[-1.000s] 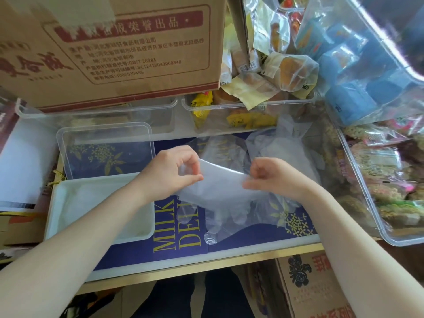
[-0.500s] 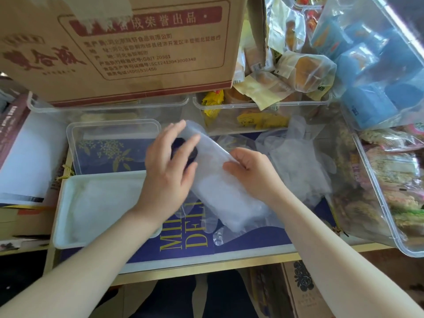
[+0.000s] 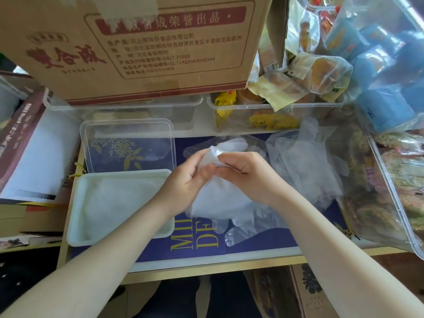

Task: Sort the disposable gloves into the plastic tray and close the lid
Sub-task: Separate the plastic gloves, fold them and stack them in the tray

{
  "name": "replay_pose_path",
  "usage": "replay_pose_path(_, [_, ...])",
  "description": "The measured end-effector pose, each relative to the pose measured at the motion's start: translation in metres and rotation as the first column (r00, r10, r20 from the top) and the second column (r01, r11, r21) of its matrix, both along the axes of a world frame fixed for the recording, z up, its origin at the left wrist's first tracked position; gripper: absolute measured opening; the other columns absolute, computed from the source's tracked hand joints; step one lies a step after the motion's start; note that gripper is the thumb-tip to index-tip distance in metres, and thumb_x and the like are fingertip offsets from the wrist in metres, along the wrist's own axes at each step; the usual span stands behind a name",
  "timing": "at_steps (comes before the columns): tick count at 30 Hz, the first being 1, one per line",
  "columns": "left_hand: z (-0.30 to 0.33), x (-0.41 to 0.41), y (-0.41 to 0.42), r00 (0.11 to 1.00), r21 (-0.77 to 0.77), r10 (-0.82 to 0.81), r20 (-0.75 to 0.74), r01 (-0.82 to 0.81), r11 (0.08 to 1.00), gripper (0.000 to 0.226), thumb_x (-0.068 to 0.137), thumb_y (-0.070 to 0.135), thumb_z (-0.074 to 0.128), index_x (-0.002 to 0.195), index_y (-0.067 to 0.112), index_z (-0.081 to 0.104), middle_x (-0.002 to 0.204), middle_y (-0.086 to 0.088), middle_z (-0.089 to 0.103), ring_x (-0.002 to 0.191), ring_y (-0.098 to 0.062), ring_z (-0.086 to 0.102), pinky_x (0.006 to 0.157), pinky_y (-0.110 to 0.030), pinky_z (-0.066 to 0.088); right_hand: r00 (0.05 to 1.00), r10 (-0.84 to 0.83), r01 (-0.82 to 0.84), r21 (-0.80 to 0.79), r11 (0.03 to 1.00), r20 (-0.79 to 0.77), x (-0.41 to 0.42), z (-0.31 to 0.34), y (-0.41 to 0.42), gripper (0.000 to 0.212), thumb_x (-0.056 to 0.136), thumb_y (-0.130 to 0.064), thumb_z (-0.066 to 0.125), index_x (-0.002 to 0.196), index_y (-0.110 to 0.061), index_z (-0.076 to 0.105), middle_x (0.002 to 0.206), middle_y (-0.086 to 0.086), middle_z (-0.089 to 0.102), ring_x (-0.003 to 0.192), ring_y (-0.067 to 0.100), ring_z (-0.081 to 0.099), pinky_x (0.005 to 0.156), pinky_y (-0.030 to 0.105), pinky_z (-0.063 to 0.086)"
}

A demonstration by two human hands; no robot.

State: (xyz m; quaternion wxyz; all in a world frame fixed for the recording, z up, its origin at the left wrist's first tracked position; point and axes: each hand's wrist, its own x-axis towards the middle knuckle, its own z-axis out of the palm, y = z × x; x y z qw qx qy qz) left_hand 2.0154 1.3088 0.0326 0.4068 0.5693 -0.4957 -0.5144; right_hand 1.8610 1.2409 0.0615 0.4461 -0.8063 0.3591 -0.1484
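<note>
The thin see-through plastic glove looks soft and crinkly. The cloudy white plastic tray looks smooth. The brown cardboard box looks matt.

Translucent white gloves, milky tray, navy gold-flowered box.

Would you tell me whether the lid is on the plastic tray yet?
Not yet. The clear lid lies flat on the blue surface behind the white plastic tray, which stands open beside it.

my left hand and right hand now meeting over the glove, bunching it, right of the tray
</note>
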Motion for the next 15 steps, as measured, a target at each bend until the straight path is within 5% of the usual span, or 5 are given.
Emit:
replay_pose_path(2, [0.003,0.004,0.002,0.996,0.011,0.005,-0.094,-0.004,1.0,0.045,0.072,0.072,0.055,0.103,0.041,0.062,0.092,0.016,0.069,0.084,-0.002,0.064,0.072,-0.018,0.049,0.999,0.029,-0.031,0.073,0.997,0.018,-0.001,0.001,-0.002,0.034,0.092,-0.015,0.057,0.063,-0.012,0.04,0.058,-0.003,0.032,0.056,0.007,0.027,0.05,0.025,0.022])
replay_pose_path(6, [0.007,0.018,0.002,0.999,-0.011,0.02,-0.045,-0.02,1.0,0.029,0.073,0.057,0.054,0.08,0.031,0.065,0.07,0.012,0.06,0.064,-0.003,0.053,0.058,-0.016,0.042,0.995,0.103,-0.102,0.104,0.989,-0.006,0.009,0.007,-0.001,0.029,0.088,-0.025,0.052,0.076,0.001,0.045,0.066,0.018,0.042,0.06,0.012,0.035,0.052,0.034,0.03])
replay_pose_path(9, [0.004,0.035,0.007,0.996,-0.004,0.09,-0.015,-0.09,0.996,0.037,0.073,0.057,0.054,0.082,0.024,0.068,0.07,0.007,0.06,0.064,-0.006,0.052,0.057,-0.019,0.041,0.999,0.042,-0.042,0.058,0.997,-0.011,0.023,0.006,0.001,0.018,0.087,-0.019,0.064,0.093,-0.008,0.051,0.058,-0.006,0.043,0.051,0.007,0.036,0.048,0.018,0.026])
replay_pose_path(12, [0.0,0.059,0.021,0.98,0.021,0.199,0.007,-0.199,0.98,0.045,0.075,0.057,0.055,0.08,0.014,0.066,0.069,0.003,0.059,0.065,-0.009,0.051,0.059,-0.026,0.04,0.997,0.027,-0.018,0.136,0.99,-0.066,0.041,0.0,0.003,0.058,0.081,-0.02,0.072,0.131,-0.018,0.042,0.061,-0.01,0.047,0.052,0.003,0.042,0.054,0.015,0.033])
replay_pose_path(15, [-0.005,0.084,0.04,0.966,0.082,0.259,0.016,-0.259,0.962,0.033,0.08,0.046,0.054,0.072,0.016,0.065,0.064,0.007,0.058,0.062,-0.006,0.051,0.06,-0.025,0.041,0.97,0.194,-0.171,0.16,0.972,-0.145,0.061,-0.009,0.009,0.056,0.077,-0.026,0.075,0.128,-0.015,0.054,0.075,-0.007,0.047,0.066,0.003,0.041,0.065,0.015,0.034])
